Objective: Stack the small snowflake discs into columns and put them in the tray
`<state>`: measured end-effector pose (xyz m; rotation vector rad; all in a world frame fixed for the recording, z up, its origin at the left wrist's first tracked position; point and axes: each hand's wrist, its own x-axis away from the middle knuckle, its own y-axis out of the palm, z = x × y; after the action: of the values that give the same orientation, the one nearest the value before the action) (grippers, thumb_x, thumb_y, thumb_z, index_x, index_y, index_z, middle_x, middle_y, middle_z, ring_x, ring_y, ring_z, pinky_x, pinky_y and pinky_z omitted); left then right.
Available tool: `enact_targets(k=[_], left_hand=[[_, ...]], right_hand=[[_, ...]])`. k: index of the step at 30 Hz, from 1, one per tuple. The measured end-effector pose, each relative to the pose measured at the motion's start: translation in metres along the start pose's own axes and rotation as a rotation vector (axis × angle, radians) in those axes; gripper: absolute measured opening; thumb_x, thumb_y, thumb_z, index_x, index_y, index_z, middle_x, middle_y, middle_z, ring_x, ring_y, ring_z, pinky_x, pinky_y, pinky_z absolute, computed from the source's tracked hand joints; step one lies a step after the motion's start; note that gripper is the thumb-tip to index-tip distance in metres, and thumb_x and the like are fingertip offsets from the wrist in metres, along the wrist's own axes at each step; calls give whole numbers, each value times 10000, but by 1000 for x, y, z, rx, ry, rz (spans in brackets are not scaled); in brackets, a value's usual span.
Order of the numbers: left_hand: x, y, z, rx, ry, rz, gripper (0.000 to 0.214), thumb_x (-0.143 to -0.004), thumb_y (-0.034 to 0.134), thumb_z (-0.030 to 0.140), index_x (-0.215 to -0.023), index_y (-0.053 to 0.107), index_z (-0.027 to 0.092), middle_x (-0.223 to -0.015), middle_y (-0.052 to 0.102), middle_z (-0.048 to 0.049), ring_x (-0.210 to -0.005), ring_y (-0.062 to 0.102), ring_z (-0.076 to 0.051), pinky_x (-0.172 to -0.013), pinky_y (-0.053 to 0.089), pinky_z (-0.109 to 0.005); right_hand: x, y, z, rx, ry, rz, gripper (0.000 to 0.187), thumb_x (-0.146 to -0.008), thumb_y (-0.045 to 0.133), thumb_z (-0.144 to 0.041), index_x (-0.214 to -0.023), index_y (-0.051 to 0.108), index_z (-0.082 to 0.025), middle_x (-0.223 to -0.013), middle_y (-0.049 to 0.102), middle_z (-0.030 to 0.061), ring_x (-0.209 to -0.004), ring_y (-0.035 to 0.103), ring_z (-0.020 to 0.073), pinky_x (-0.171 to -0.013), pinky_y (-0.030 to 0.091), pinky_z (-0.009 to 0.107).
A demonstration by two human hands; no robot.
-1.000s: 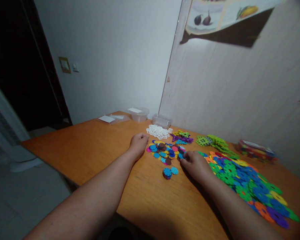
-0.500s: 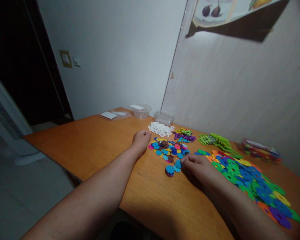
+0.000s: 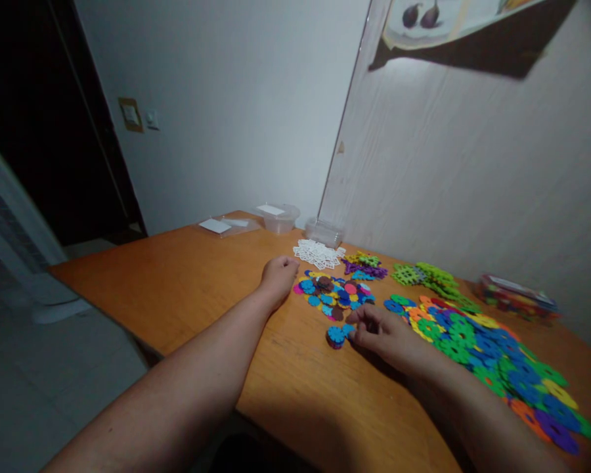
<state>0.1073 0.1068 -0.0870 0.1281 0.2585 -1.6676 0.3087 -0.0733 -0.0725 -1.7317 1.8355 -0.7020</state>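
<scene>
My left hand [image 3: 278,282] rests on the table with its fingers curled closed, beside a pile of colourful notched discs [image 3: 342,294]. Whatever it holds, if anything, is hidden. Nearer to me stands a short stack of notched discs [image 3: 335,336] with a blue one on top. Right of the stack is a loose blue disc [image 3: 348,330], partly covered by my right thumb. My right hand [image 3: 381,332] has thumb and index finger apart, the thumb at the edge of that disc.
Larger disc pieces [image 3: 492,355] spread over the right side of the wooden table [image 3: 177,282]. Farther back lie white lattice pieces [image 3: 319,253], purple and yellow pieces [image 3: 364,265] and green lattice pieces [image 3: 431,279]. Clear tubs [image 3: 280,219], plastic bags [image 3: 229,226] and a filled package [image 3: 517,295] stand along the back.
My right thumb and index finger have parted from the pinched blue disc. The hand has shifted slightly left towards the stack. My left hand stays in place.
</scene>
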Motion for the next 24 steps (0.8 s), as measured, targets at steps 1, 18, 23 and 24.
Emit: enact_targets(k=[1,18,23,24], left_hand=[[0,0,0,0,-3,2,206,-728,580,357,-635,596,173,-577,584,-2,-561,487,-132,-551,342,-244],[0,0,-2,19,-7,-15,192,-713,599,350,-665,622,166,-606,609,-9,-576,511,-137,-578,371,-248],[0,0,-2,11,-11,-8,217,-718,599,371,-648,611,166,-586,589,-2,-558,495,-131,-569,361,-247],[1,0,-1,11,-12,-7,219,-719,597,372,-644,608,166,-581,582,1,-554,488,-129,-567,359,-246]], right_hand=[[1,0,-2,32,-27,-14,235,-762,644,-286,-985,666,-215,-758,585,-9,-666,498,142,-558,367,238],[-21,-23,13,443,64,411,253,-852,528,-299,-996,695,-174,-924,652,90,-843,594,215,-719,408,301],[-24,-19,5,671,159,300,308,-885,509,-395,-984,707,-182,-943,623,116,-841,609,230,-679,381,304],[-24,-17,5,693,176,289,308,-889,499,-395,-964,708,-181,-941,623,120,-844,611,236,-666,373,304]])
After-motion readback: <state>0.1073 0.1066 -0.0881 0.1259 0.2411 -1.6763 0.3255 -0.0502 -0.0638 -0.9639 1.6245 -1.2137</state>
